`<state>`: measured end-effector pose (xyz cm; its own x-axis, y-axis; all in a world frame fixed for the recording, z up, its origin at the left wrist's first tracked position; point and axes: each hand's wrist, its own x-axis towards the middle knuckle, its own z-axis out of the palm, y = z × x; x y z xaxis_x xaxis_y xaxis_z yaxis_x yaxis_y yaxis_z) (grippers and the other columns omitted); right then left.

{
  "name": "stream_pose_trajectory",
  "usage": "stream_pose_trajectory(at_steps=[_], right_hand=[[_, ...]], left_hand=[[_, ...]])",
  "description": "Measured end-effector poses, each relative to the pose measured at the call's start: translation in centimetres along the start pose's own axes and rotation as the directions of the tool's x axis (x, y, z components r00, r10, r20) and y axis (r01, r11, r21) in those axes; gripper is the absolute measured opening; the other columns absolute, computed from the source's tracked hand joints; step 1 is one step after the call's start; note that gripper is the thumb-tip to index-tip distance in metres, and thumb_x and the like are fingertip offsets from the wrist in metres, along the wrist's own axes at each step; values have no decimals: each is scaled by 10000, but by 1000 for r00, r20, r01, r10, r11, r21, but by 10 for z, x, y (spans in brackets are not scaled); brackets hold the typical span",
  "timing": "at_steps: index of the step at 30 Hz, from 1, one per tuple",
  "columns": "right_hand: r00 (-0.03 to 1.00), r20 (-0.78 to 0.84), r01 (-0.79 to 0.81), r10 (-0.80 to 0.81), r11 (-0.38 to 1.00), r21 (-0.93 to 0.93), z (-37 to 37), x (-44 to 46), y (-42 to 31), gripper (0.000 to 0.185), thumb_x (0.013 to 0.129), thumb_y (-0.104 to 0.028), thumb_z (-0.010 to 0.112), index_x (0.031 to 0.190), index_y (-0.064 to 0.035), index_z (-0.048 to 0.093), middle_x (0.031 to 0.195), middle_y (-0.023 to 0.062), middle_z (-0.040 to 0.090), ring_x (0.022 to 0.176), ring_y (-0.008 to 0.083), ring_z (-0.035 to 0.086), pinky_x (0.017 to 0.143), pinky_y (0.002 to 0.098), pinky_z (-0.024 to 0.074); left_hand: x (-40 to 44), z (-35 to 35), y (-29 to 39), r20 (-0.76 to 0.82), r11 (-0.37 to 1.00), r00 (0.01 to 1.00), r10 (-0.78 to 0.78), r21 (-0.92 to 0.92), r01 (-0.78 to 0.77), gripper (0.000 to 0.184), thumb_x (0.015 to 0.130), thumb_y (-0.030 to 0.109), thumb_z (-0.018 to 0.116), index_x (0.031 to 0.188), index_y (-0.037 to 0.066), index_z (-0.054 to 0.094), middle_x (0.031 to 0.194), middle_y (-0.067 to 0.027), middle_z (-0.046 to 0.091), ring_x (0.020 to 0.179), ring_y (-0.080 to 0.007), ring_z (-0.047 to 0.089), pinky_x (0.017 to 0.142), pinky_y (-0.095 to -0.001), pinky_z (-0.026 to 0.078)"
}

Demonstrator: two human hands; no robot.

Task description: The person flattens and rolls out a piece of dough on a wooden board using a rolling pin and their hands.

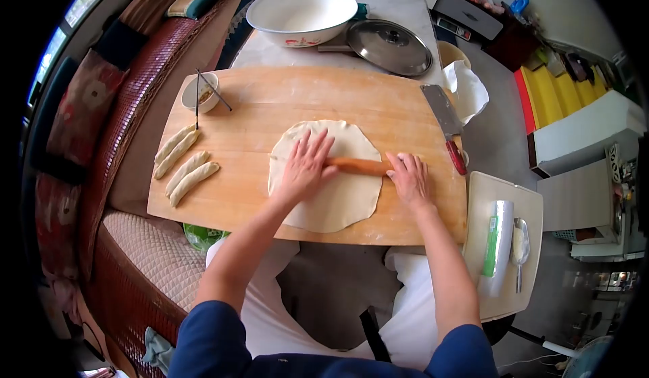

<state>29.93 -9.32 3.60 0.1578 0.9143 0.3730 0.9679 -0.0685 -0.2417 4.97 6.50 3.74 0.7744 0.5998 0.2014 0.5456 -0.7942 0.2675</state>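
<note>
A wide round sheet of dough [338, 205] lies on a wooden board [250, 107], its edge slightly wavy. Across it rests a wooden rolling pin [358, 167]. My left hand [307, 167] is flat over the pin's left end, its fingers stretched forward above the dough; the palm hides that end. At the pin's other end, my right hand [410, 178] has its thumb and fingers around the tip, just past the dough's right edge. Several rolled dough strips [194, 183] lie at the board's left side.
A bowl [191, 101] with chopsticks stands at the board's upper left. To the right lies a cleaver [443, 114] with a red handle. Behind are a large enamel basin [302, 13] and a metal lid [389, 45]. A tray [531, 243] holds a plastic-wrap roll [499, 246] and a scoop [520, 246].
</note>
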Motion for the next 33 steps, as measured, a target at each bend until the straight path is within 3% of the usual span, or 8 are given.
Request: stream_pose_trajectory(at_steps=[9,13,17,19,25,28,31,33], right_hand=[[980,144,-132,135,991,-30,20,60,50,490,885,-285,726,1318,-125,560,1131,89,609,1051,300,588,863,436,474],[941,-71,-288,329,897,336,26,37,62,369,894,-245,724,1191,-56,615,1018,157,667,925,346,646,781,440,506],[830,7,-509,558,751,421,1,-10,40,344,861,-266,760,1073,-28,631,899,197,676,828,385,652,718,448,511],[787,109,-606,607,730,315,-8,-22,40,382,807,-301,803,956,-12,603,832,215,667,790,408,645,704,476,505],[893,54,-445,447,858,256,16,31,18,387,786,-276,809,922,15,594,926,249,662,911,437,645,774,502,511],[906,106,-424,410,880,216,40,74,6,375,793,-259,804,955,19,610,975,245,659,965,436,639,821,495,519],[924,119,-377,363,918,123,55,100,-8,372,793,-275,789,955,8,610,1014,243,675,991,427,637,870,497,509],[898,213,-414,385,903,116,57,112,-15,371,792,-267,786,977,2,608,1041,236,674,1018,419,633,877,497,507]], left_hand=[[162,34,-10,-283,981,946,-159,59,183,648,991,466,526,1531,144,369,1630,-70,289,1502,-364,229,1201,-551,209],[117,25,21,-380,970,892,-244,-82,230,686,946,356,626,1527,102,363,1631,-104,276,1491,-392,238,1193,-541,220],[10,4,17,-178,947,932,-315,-128,296,712,892,257,699,1505,88,378,1605,-139,303,1467,-382,280,1188,-509,256],[-22,-14,-4,-183,840,827,-532,-242,486,697,813,119,758,1428,46,440,1481,-192,417,1348,-378,384,1125,-437,351],[-63,-32,-50,-11,641,717,-697,-458,616,551,771,132,796,1251,-22,573,1228,-226,575,1093,-326,587,915,-434,505],[-65,-29,-54,-77,713,744,-664,-364,599,509,733,138,813,1163,-55,622,1039,-191,645,919,-303,667,760,-413,549],[-49,-55,-37,346,297,541,-767,-556,776,417,740,176,790,1075,-37,661,957,-158,670,931,-294,669,763,-412,538],[-53,-37,-46,260,459,610,-748,-462,759,338,740,193,772,990,-7,666,938,-149,681,907,-302,669,740,-424,530]])
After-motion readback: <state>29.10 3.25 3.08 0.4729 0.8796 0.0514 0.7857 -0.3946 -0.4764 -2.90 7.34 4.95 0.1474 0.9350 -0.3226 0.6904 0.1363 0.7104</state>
